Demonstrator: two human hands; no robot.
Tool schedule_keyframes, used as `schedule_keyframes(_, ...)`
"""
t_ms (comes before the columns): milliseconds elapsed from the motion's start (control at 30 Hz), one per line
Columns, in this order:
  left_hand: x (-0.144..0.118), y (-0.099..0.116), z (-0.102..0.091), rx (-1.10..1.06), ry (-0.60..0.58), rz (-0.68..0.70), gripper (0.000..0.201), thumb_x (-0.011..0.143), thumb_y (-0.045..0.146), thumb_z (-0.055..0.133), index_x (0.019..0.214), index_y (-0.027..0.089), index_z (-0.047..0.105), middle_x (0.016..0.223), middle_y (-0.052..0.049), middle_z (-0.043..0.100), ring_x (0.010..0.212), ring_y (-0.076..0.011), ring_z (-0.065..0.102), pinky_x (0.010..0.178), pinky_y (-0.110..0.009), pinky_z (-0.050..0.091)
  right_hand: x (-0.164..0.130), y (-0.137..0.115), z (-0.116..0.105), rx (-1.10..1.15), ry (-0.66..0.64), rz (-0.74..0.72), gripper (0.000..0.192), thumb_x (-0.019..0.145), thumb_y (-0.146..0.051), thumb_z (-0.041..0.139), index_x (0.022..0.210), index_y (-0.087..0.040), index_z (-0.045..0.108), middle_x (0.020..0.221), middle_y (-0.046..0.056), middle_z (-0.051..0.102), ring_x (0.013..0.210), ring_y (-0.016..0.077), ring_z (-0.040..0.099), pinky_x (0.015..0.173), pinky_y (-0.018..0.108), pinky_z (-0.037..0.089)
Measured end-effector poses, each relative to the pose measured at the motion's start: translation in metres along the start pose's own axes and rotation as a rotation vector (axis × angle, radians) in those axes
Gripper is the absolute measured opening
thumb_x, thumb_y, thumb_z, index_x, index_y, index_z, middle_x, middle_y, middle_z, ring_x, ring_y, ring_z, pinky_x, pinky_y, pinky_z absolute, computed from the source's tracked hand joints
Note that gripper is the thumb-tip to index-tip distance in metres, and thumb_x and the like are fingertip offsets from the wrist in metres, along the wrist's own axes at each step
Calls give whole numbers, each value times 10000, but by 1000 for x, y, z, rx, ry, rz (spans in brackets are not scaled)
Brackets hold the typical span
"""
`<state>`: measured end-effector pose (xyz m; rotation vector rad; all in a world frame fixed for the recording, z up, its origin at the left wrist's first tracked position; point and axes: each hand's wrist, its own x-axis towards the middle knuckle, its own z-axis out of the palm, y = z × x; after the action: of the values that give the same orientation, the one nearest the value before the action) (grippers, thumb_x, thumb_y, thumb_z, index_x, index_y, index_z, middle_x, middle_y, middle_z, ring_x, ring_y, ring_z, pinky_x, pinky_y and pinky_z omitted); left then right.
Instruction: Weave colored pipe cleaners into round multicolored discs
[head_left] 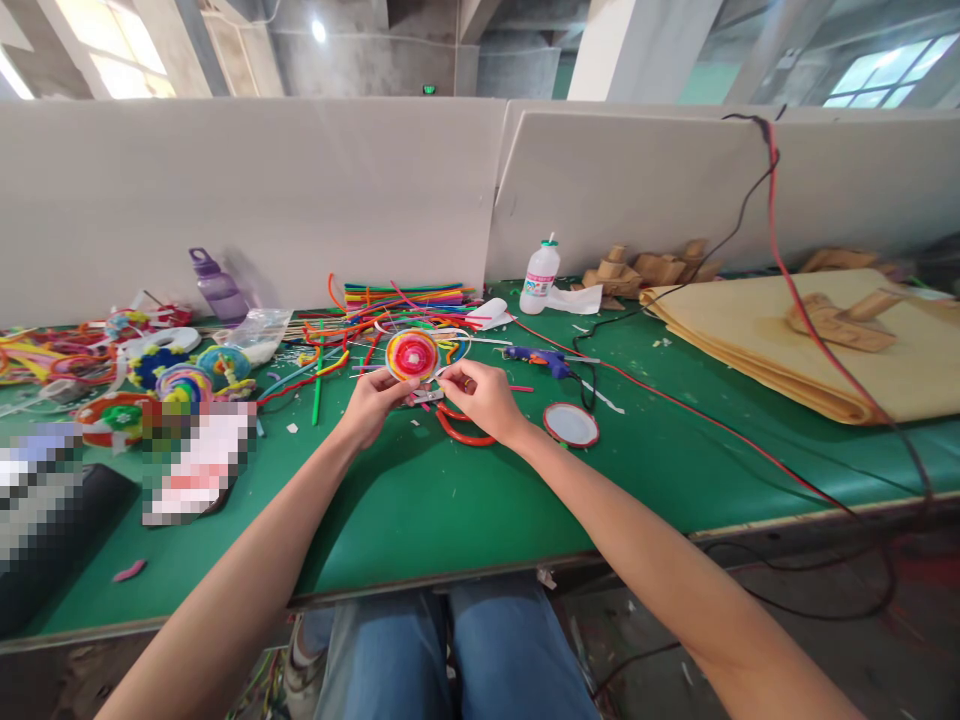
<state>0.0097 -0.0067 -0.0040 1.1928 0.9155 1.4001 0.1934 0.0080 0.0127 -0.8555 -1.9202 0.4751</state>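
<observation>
My left hand (371, 403) grips the lower left edge of a round disc (412, 354) between thumb and fingers. Coloured rings of pink, red, orange and yellow cover the disc's face, with a pale spot at the centre. At the disc's lower right edge, my right hand (484, 398) is closed in a pinch on a thin white strip (469, 347), which seems to loop up beside the disc. Below my right hand lies a bent red-orange cord (465, 438). To the right rest a blue glue gun (551, 361) and a round white lid with a red rim (571, 425).
Colourful pipe cleaners (405, 297) lie piled behind my hands. Finished-looking coiled discs (184, 388) sit left, near a purple bottle (217, 285). A white bottle (540, 275) stands at the back. Yellow sheets (735, 340) and a red cable (675, 391) occupy the right side.
</observation>
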Motion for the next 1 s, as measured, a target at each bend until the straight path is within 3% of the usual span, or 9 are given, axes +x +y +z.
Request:
schedule_keyframes(467,-1,2,2,25,-4,6,313,580,371,829,784,154,733,775,-53,731,703,-175,636,632,-277,465,-1,0,2,26,1,16,81,799,-218,577,750,-175,626,694,25,672,630,142,610,602,255,475)
schedule_keyframes(733,0,0,1,92,8,37,304,534,346,850,735,149,734,697,-28,705,572,-121,565,594,-265,454,-1,3,4,77,-1,51,66,785,-206,584,746,-168,621,690,22,671,621,136,608,591,250,480)
schedule_keyframes(1000,0,-1,1,124,24,47,321,545,374,844,747,149,735,693,-32,709,573,-133,573,592,-265,451,-1,4,6,113,12,81,75,779,-227,587,744,-171,622,702,28,680,637,144,621,607,264,499)
